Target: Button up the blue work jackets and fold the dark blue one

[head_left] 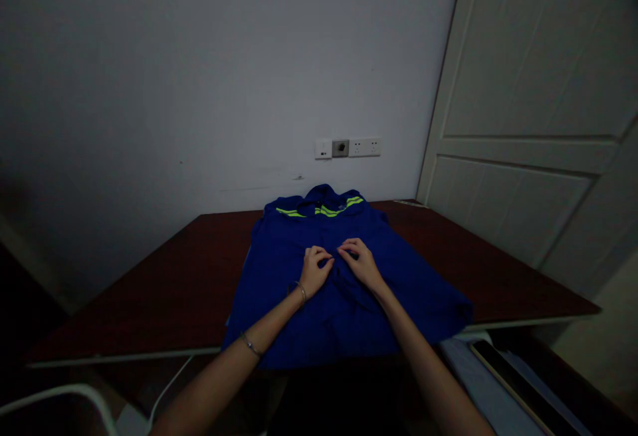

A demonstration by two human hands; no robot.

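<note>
A blue shirt [294, 316] with yellow-green stripes across its upper part lies spread out, collar toward the wall and lower hem over the table's near edge. Over the middle of its front, my left hand [315, 272] pinches the cloth between thumb and fingertips. Just to the right, my right hand [359, 263] also pinches the shirt, a small gap separating the two hands. Folds run in the cloth below the fingers. Any button or fastener between the fingertips is too small and dark to make out. Two bracelets circle my left wrist and forearm.
The shirt rests on a dark red-brown table [189, 276] against a pale wall. Sockets and a switch panel [347, 148] are mounted above it. A white panelled door [523, 110] stands at the right. Below the near edge are a white curved tube [74, 389] and some flat items [518, 383].
</note>
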